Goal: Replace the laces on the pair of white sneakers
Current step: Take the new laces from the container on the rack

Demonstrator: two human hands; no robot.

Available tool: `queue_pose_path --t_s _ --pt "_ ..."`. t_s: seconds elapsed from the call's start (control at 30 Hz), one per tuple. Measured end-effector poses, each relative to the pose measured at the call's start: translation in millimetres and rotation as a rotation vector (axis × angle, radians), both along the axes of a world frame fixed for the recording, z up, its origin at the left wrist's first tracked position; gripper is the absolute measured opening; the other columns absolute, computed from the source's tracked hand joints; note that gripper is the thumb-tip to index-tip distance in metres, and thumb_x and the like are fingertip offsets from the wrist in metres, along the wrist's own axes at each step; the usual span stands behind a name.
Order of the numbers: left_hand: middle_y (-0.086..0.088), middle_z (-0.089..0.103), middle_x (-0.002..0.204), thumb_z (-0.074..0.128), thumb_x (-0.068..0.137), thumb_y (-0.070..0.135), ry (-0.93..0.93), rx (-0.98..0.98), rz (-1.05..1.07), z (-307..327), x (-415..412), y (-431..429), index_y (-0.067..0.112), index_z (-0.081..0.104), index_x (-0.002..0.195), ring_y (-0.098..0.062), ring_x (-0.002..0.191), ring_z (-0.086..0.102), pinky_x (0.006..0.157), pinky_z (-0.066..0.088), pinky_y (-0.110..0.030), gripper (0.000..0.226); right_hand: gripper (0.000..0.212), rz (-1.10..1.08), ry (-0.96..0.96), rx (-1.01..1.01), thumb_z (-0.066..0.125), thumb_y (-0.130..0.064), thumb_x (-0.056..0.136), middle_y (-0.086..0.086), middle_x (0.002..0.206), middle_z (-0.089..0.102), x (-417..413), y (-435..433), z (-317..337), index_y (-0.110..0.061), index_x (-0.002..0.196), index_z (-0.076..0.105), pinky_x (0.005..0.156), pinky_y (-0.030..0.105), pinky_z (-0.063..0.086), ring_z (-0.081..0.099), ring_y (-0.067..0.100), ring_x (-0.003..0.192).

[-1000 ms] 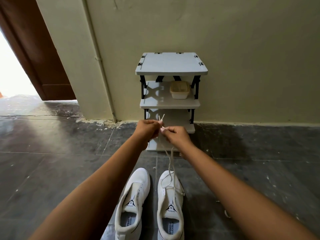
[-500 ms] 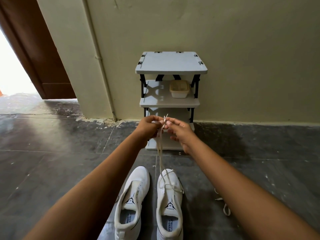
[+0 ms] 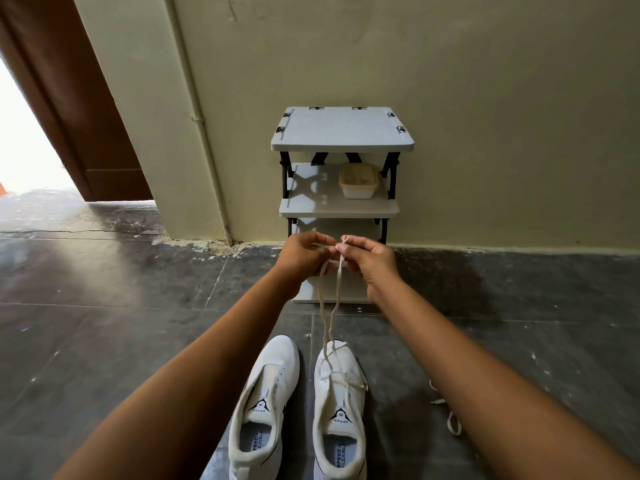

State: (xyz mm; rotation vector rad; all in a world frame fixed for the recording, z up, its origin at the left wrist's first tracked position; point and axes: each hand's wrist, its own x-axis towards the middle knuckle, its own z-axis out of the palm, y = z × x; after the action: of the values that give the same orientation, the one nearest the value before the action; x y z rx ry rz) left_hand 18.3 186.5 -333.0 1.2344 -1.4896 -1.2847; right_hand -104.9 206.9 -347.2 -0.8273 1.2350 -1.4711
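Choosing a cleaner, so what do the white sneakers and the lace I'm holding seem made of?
Sneakers: smooth white uppers with a slight sheen, likely synthetic leather; no knit texture shows. Lace: flat, matte, off-white woven textile, perhaps cotton or polyester; it hangs limp.

Left hand (image 3: 304,258) and right hand (image 3: 372,263), raised together, each pinch 1 cream flat shoelace (image 3: 328,332) rising from the right white low-top sneaker (image 3: 341,410). The left white low-top sneaker (image 3: 263,410) beside it appears unlaced. 1 loose pale lace (image 3: 450,415) lies on the dark tiled floor (image 3: 104,341).
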Motion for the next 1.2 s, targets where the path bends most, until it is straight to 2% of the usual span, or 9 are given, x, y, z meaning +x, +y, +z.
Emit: queue_pose_path --t_s 0.13,0.23,0.33,0.4,0.5,0.6,0.8,1.0,1.2 --pt "-0.007 0.066 0.08 0.06 0.088 0.004 0.057 0.013 0.053 -1.0 -1.1 -0.4 0.008 0.066 0.094 -0.014 0.069 0.062 0.065 0.051 -0.026 0.009 0.011 -0.031 -0.006 0.008 0.065 -0.001 0.084 0.003 0.078 0.065 -3.6 -1.2 2.0 -0.01 0.091 0.066 0.054 0.013 0.049 0.058 0.01 0.066" --pt "-0.007 0.067 0.081 0.06 0.09 0.01 0.09 0.025 0.084 -0.6 -1.6 0.1 0.007 0.064 0.092 -0.014 0.069 0.063 0.061 0.052 -0.023 0.006 0.01 -0.028 -0.03 0.015 0.065 -0.002 0.084 0.0 0.075 0.064 -3.9 -0.6 2.7 -0.011 0.089 0.066 0.058 0.014 0.05 0.057 0.008 0.064" --pt "-0.008 0.068 0.085 0.058 0.092 0.017 0.092 0.041 0.113 1.2 -5.1 0.3 0.007 0.065 0.089 -0.016 0.07 0.063 0.057 0.052 -0.021 0.012 0.01 -0.021 -0.053 0.006 0.065 -0.002 0.084 0.001 0.079 0.066 -1.5 -0.4 4.3 -0.013 0.085 0.065 0.06 0.015 0.053 0.061 0.009 0.07" --pt "-0.007 0.066 0.083 0.059 0.091 0.015 0.06 0.025 0.115 2.1 -6.7 0.6 0.008 0.066 0.087 -0.015 0.07 0.061 0.059 0.05 -0.022 0.011 0.011 -0.023 -0.058 -0.001 0.064 -0.002 0.084 0.002 0.082 0.066 -0.1 0.1 4.9 -0.013 0.085 0.064 0.059 0.014 0.054 0.063 0.01 0.072" --pt "-0.004 0.063 0.075 0.059 0.09 0.008 0.065 -0.002 0.091 4.7 -6.4 1.5 0.011 0.064 0.084 -0.012 0.065 0.059 0.054 0.049 -0.018 0.008 0.011 -0.025 -0.05 -0.013 0.065 -0.001 0.084 0.004 0.083 0.067 1.2 1.0 5.2 -0.012 0.083 0.063 0.059 0.015 0.055 0.064 0.01 0.071" --pt "-0.005 0.063 0.076 0.056 0.092 0.007 0.082 0.004 0.081 7.2 -5.9 2.4 0.011 0.062 0.083 -0.013 0.067 0.061 0.055 0.052 -0.018 0.011 0.009 -0.013 -0.022 -0.026 0.065 -0.003 0.084 0.005 0.082 0.067 1.7 1.9 4.6 -0.012 0.083 0.063 0.059 0.016 0.055 0.065 0.011 0.07" --pt "-0.005 0.062 0.076 0.056 0.092 0.009 0.104 0.068 0.079 10.1 -6.8 4.3 0.011 0.061 0.082 -0.012 0.066 0.059 0.048 0.05 -0.013 0.012 0.013 0.0 -0.003 -0.026 0.062 -0.002 0.086 0.005 0.085 0.068 3.8 0.8 3.4 -0.013 0.081 0.064 0.072 0.024 0.056 0.066 0.016 0.078" --pt "-0.007 0.058 0.074 0.057 0.091 0.007 0.144 0.129 0.119 11.3 -9.6 5.4 0.008 0.06 0.083 -0.012 0.062 0.054 0.045 0.048 -0.013 0.009 0.012 -0.01 -0.032 -0.038 0.059 0.002 0.087 0.007 0.084 0.067 7.6 -0.5 4.5 -0.009 0.084 0.064 0.072 0.024 0.056 0.065 0.015 0.075" --pt "-0.012 0.061 0.082 0.053 0.093 0.006 0.149 0.161 0.205 13.1 -18.3 3.9 0.008 0.06 0.083 -0.018 0.071 0.06 0.057 0.049 -0.024 0.012 0.013 -0.075 0.026 -0.053 0.061 0.002 0.085 0.006 0.084 0.064 12.1 -2.3 4.3 -0.011 0.084 0.061 0.064 0.019 0.054 0.063 0.014 0.073"
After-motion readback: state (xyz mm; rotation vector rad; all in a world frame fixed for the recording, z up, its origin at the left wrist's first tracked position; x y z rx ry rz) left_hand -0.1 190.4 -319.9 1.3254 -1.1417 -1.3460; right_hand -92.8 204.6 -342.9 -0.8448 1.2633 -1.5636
